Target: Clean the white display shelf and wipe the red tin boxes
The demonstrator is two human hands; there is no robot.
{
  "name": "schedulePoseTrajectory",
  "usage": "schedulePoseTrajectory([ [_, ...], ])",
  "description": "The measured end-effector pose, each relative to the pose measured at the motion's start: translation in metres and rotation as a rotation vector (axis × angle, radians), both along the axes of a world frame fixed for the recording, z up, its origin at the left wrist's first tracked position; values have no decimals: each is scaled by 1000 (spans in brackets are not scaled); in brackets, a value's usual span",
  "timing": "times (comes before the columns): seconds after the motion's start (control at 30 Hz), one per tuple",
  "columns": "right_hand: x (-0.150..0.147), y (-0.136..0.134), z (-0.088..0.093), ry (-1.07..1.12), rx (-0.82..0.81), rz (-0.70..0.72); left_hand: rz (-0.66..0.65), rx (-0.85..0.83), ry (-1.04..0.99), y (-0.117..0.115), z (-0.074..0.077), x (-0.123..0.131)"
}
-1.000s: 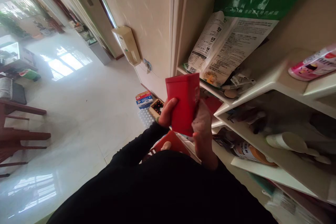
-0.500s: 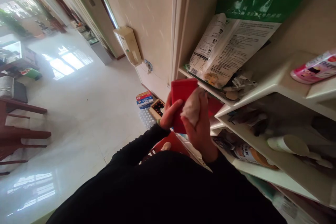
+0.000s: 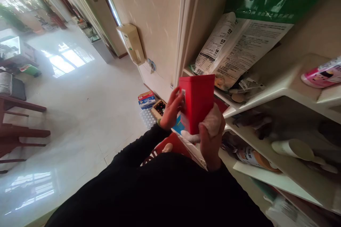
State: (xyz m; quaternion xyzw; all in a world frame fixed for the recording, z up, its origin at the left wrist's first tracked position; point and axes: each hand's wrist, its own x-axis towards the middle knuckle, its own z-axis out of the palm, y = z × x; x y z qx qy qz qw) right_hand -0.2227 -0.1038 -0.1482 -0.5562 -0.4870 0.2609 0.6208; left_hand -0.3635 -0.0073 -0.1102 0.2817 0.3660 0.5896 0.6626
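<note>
A tall red box (image 3: 198, 101) is held up between my hands, with a small printed label on its left side. Against that left side rest the fingers of my left hand (image 3: 170, 111), which steadies the box. My right hand (image 3: 211, 140) is closed around a crumpled white cloth (image 3: 213, 118) and presses it to the box's lower right edge. The fingertips of the right hand are partly hidden by the cloth.
To the right, white shelves (image 3: 269, 97) carry a green-and-white bag (image 3: 247, 46), a pink bottle (image 3: 323, 72), a cup (image 3: 293, 148) and a jar (image 3: 255, 158). Small boxes (image 3: 146, 100) and a tray of bottles (image 3: 160, 108) lie below, left of my hands.
The red box has turned, showing two sides, and sits slightly farther right. The cloth has moved from its broad face to the lower right edge. My left thumb has left the front face.
</note>
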Motion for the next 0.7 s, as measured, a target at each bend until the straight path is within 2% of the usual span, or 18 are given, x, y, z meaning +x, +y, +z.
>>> schedulePoseTrajectory([
  [0.1, 1, -2, 7, 38, -37, 18, -19, -23, -58, 1, -2, -2],
  [0.27, 1, -7, 8, -9, -25, 67, -12, -207, -104, -2, -11, 1],
  [0.47, 9, -6, 9, -422, 122, 171, 7, -32, 25, -3, -9, -8],
  [0.57, 15, 11, 31, -571, 211, 232, -65, 37, 93, -6, -15, -9],
  [0.7, 22, 51, 80, -651, 327, 248, -182, 73, 89, -18, -24, 0],
])
